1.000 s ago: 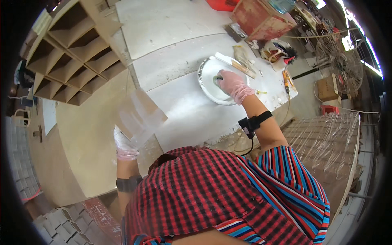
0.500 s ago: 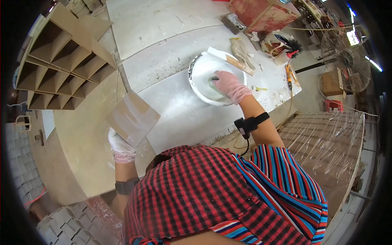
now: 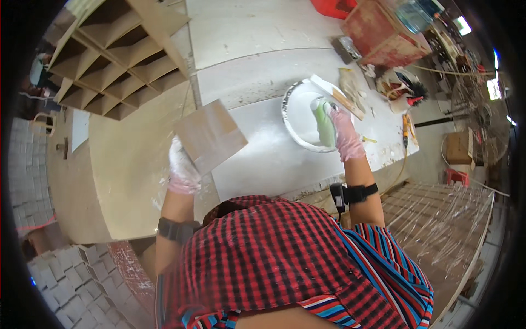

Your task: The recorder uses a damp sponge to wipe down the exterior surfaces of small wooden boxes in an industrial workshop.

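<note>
My left hand (image 3: 183,167), in a pale glove smeared white, is closed on the near left edge of a brown board (image 3: 212,137). The square board is tilted and carries whitish streaks on its face. My right hand (image 3: 347,133), in a pink glove, grips a pale green sponge-like pad (image 3: 325,125) over a round white tub (image 3: 286,114). White stuff coats the inside of the tub, and dark smears mark its rim. Next to my right hand, a flat white-and-brown stick (image 3: 319,83) rests across the tub's far right rim.
A brown divided rack (image 3: 118,68) stands at the left. Far right sit a rag (image 3: 350,88), a red-brown box (image 3: 383,35) and a container (image 3: 395,82) with a black brush. An orange-handled tool (image 3: 405,129) lies near the table's right edge. Plastic-wrapped boards (image 3: 438,219) are stacked at right.
My right hand has lifted from inside the tub, bringing the green pad into view. The board in my left hand is raised and turned more face-up. The whole view has shifted leftward.
</note>
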### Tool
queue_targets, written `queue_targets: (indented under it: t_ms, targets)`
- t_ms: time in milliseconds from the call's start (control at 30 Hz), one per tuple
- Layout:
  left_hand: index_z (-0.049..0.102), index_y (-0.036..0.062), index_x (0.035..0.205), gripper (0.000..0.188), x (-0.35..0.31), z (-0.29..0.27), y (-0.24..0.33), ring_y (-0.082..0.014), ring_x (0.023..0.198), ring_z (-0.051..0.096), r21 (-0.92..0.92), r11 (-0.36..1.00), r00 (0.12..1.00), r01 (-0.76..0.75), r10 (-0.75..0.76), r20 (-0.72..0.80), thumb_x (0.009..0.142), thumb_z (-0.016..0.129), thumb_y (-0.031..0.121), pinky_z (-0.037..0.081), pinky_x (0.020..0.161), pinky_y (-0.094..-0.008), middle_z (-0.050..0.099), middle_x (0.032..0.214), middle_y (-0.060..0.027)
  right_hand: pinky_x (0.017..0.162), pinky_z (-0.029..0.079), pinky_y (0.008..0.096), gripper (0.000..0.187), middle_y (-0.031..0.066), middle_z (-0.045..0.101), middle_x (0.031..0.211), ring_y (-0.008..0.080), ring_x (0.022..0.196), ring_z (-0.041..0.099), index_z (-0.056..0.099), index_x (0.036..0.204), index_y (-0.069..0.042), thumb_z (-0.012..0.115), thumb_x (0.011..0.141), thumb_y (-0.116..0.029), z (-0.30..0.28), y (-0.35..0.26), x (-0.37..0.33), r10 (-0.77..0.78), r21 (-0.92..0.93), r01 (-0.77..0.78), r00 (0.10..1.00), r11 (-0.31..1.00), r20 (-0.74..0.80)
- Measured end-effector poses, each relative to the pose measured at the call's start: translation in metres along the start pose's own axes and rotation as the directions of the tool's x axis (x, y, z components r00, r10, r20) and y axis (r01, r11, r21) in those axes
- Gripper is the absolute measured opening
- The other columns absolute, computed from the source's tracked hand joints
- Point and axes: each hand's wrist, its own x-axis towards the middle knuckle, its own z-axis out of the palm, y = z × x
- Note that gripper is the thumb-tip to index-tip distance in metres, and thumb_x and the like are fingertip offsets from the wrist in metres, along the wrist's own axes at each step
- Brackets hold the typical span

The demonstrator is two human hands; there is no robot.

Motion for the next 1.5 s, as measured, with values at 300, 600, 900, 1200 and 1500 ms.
queue_targets:
  t_ms: [300, 600, 900, 1200, 1500]
  targets:
    - [0.051, 0.0028, 0.111, 0.038, -0.012, -0.004, 0.008, -0.0232, 0.093, 0.057, 0.006, 0.998, 0.979, 0.068, -0.068, 0.193, 0.091, 0.035, 0.031, 0.048, 0.081, -0.0347, 0.057, 0.103, -0.011, 0.076, 0.046, 0.0386, 0.03, 0.0132, 0.058, 0.09, 0.0297, 0.087, 0.056, 0.059, 0.102, -0.009, 0.06, 0.075, -0.022, 0.128, -0.051, -0.068, -0.325, -0.514, 0.857, 0.495, 0.03, 0.806]
    - [0.048, 0.0013, 0.115, 0.04, -0.025, -0.025, 0.017, -0.0215, 0.095, 0.057, -0.109, 0.981, 0.952, 0.164, -0.128, 0.277, 0.092, 0.038, 0.032, 0.048, 0.082, -0.0337, 0.057, 0.107, -0.011, 0.068, 0.048, 0.0385, 0.026, 0.0129, 0.059, 0.088, 0.0295, 0.08, 0.058, 0.059, 0.098, -0.015, 0.06, 0.075, -0.027, 0.165, -0.056, -0.053, -0.368, -0.457, 0.885, 0.397, -0.09, 0.841]
    - [0.047, 0.0029, 0.117, 0.04, -0.041, -0.022, 0.028, -0.0224, 0.097, 0.057, -0.012, 0.984, 0.948, 0.176, -0.167, 0.271, 0.093, 0.036, 0.033, 0.049, 0.082, -0.0337, 0.056, 0.11, -0.0111, 0.071, 0.047, 0.0381, 0.03, 0.0132, 0.059, 0.085, 0.028, 0.079, 0.059, 0.059, 0.099, -0.016, 0.059, 0.074, -0.033, 0.213, -0.059, -0.037, -0.485, -0.51, 0.853, 0.401, -0.111, 0.777]
    - [0.048, 0.0054, 0.118, 0.039, -0.043, -0.045, 0.035, -0.0212, 0.097, 0.058, -0.088, 0.951, 0.847, 0.297, -0.22, 0.484, 0.093, 0.038, 0.033, 0.051, 0.08, -0.034, 0.056, 0.111, -0.0092, 0.072, 0.046, 0.0388, 0.028, 0.0128, 0.059, 0.085, 0.0296, 0.082, 0.058, 0.057, 0.1, -0.014, 0.058, 0.076, -0.029, 0.241, -0.049, -0.092, -0.258, -0.153, 0.979, 0.115, -0.133, 0.959]
    - [0.051, 0.0055, 0.114, 0.033, -0.039, -0.052, 0.037, -0.0209, 0.099, 0.057, 0.048, 0.995, 0.957, 0.082, -0.092, 0.275, 0.092, 0.041, 0.028, 0.05, 0.082, -0.0325, 0.055, 0.113, -0.0083, 0.073, 0.047, 0.0379, 0.024, 0.0123, 0.059, 0.086, 0.0282, 0.083, 0.057, 0.06, 0.097, -0.013, 0.057, 0.075, -0.022, 0.27, -0.06, -0.094, -0.319, -0.135, 0.991, 0.136, 0.025, 0.938]
